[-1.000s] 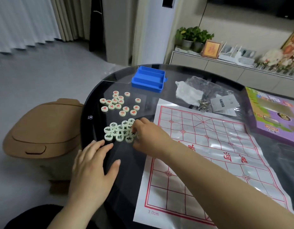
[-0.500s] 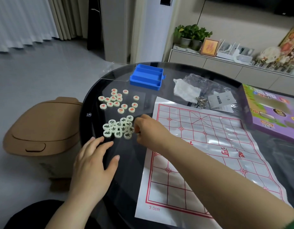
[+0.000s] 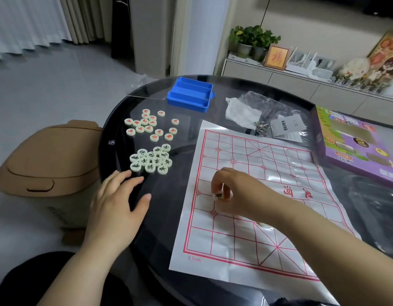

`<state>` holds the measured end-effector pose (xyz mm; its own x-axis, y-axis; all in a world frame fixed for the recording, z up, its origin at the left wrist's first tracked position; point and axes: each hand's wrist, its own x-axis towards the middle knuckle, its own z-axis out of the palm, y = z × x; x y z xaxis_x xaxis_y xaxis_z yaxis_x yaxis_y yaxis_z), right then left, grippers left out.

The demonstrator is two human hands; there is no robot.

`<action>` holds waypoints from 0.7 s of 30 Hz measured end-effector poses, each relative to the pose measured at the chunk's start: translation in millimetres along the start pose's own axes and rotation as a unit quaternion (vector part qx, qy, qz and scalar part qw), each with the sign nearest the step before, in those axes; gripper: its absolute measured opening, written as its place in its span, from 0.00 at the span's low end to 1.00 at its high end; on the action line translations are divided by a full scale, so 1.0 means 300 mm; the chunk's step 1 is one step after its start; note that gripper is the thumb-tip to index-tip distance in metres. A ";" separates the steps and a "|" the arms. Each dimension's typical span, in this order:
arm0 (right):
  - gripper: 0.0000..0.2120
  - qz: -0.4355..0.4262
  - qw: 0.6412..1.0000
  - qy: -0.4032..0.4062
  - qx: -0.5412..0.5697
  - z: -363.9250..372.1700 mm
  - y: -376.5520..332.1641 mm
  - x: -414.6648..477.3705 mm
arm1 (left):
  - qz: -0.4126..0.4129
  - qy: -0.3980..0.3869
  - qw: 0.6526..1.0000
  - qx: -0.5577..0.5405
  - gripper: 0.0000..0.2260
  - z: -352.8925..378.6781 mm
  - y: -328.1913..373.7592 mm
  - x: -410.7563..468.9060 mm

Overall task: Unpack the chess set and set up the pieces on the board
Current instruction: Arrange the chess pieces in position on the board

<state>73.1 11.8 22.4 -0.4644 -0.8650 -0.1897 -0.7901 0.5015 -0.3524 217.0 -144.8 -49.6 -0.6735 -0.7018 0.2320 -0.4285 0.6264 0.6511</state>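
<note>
A white paper board with a red grid (image 3: 246,217) lies on the dark glass table (image 3: 164,217). My right hand (image 3: 237,193) hovers over the board's left half and pinches a cream black-lettered piece (image 3: 218,195) in its fingertips. My left hand (image 3: 118,202) rests flat on the glass, fingers spread, just below a cluster of black-lettered pieces (image 3: 150,161). Farther back lies a looser group of red-lettered pieces (image 3: 150,125). Part of another cream piece (image 3: 264,225) shows on the board under my right forearm.
An empty blue plastic tray (image 3: 190,94) sits at the table's far edge. Crumpled clear bags, white paper and a leaflet (image 3: 284,127) lie behind the board. A purple game box (image 3: 354,144) is at the right. A tan lidded bin (image 3: 45,160) stands left of the table.
My right hand left the black-lettered cluster with one piece and moved right and nearer, over the board. My left hand stayed in place.
</note>
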 end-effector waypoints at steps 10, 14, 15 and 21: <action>0.15 -0.019 0.998 0.056 0.027 -0.032 -0.036 0.150 | 0.017 -0.001 1.000 0.017 0.26 0.006 -0.010 0.004; 0.24 -0.041 0.997 0.056 0.020 0.006 -0.099 0.263 | 0.059 0.001 0.998 -0.006 0.32 -0.002 -0.014 0.005; 0.25 -0.044 0.998 0.052 0.016 0.016 -0.111 0.284 | 0.081 -0.009 0.997 -0.010 0.29 -0.003 -0.011 0.002; 0.22 -0.054 0.996 0.050 -0.042 0.041 -0.136 0.345 | 0.185 -0.081 0.978 0.046 0.23 0.020 0.017 -0.041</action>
<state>62.4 -98.3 5.8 -0.4090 -0.9105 -0.0611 -0.8666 0.4085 -0.2866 219.6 -130.9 -53.3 -0.8757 -0.3633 0.3179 -0.1844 0.8603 0.4753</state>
